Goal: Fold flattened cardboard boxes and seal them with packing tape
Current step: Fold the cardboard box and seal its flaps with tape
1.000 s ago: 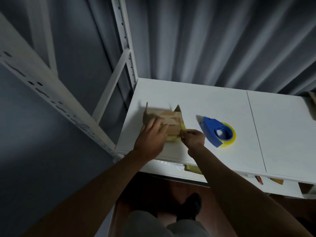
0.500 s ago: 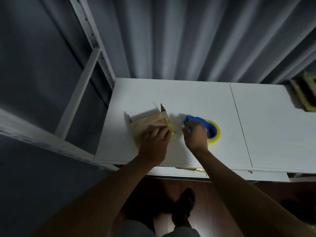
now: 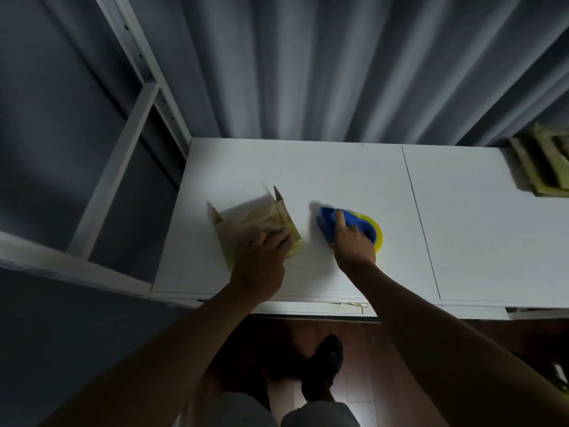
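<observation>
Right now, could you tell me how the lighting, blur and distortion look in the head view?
In the head view, light falls mainly on the white table, while the forearms and floor lie in deep shadow; the left hand and cardboard box are slightly motion-blurred, as is the tape dispenser under the right hand; the wide-angle lens slants the shelf frame.

Nothing I can read here: the small brown cardboard box [image 3: 246,224] under my left hand [image 3: 261,263] carries dark smudged marks on its top, too blurred to make out as letters. The blue plastic tape dispenser with its yellow roll [image 3: 351,228], to the right under my right hand [image 3: 354,246], shows no label or brand.
</observation>
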